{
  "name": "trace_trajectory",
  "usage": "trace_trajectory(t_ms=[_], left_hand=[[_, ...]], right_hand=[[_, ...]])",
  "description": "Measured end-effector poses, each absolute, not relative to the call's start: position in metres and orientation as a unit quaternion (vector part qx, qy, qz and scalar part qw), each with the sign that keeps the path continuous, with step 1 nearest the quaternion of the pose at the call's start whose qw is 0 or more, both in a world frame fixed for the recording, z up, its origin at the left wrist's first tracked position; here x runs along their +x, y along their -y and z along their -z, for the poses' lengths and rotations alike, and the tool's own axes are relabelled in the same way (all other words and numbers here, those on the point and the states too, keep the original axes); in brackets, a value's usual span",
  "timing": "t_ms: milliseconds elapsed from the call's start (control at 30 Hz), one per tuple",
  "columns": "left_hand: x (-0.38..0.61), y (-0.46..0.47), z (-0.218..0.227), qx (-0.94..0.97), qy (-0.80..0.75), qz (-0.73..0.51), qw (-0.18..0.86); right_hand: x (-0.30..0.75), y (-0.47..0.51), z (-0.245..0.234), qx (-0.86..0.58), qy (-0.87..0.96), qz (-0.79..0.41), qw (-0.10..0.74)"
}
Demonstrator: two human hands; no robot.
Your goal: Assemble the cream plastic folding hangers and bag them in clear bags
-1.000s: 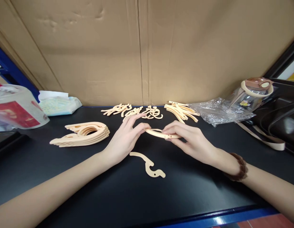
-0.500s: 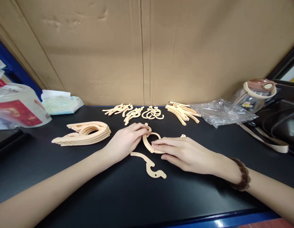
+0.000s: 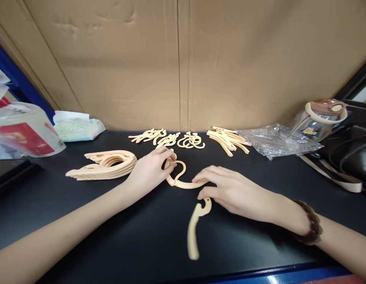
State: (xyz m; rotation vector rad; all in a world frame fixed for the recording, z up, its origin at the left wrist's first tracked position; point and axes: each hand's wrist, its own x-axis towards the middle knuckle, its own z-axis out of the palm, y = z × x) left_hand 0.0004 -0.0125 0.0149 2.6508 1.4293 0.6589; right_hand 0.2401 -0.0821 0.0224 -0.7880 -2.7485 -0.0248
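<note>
My left hand [image 3: 154, 163] is closed, pinching the upper left of a partly joined beige folding hanger [image 3: 187, 185]. Its curved hook [image 3: 183, 169] loops up beside the fingertips, and one arm stretches right along the black table. My right hand [image 3: 230, 187] has its fingertips at the right end of that arm. By its thumb is the notched end of a loose hanger arm [image 3: 193, 232], whose far end points toward me, blurred. The grip on this piece is partly hidden.
A stack of folded hangers [image 3: 111, 169] lies left. Along the back sit loose arm pieces [image 3: 149, 135], hooks [image 3: 190, 140] and more arms [image 3: 227, 139]. Clear plastic wrap [image 3: 274, 138] and a bottle [image 3: 320, 118] stand right; a wipes pack [image 3: 79, 128] is back left. Cardboard [image 3: 126, 71] walls the back.
The joined hanger has shifted left with my left hand and turned, its arm now showing. The loose arm has swung round, its notched end now beside my right thumb.
</note>
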Motion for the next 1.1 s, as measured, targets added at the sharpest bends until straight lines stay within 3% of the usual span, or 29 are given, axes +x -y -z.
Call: trace_trajectory(t_ms=[233, 500, 833, 1100], left_hand=[[-0.005, 0.006, -0.001, 0.848, -0.444, -0.265, 0.113], [0.006, 0.028, -0.017, 0.889, -0.393, -0.235, -0.019], [0.024, 0.059, -0.013, 0.959, -0.237, -0.156, -0.026], [0.023, 0.064, -0.016, 0.946, -0.267, -0.144, 0.112]], right_hand=[[0.259, 0.06, -0.026, -0.354, 0.916, 0.036, 0.186], [0.262, 0.071, -0.042, -0.453, 0.888, 0.01, 0.078], [0.261, 0.073, -0.043, -0.434, 0.893, -0.087, 0.084], [0.269, 0.066, -0.043, -0.398, 0.819, -0.405, 0.081]])
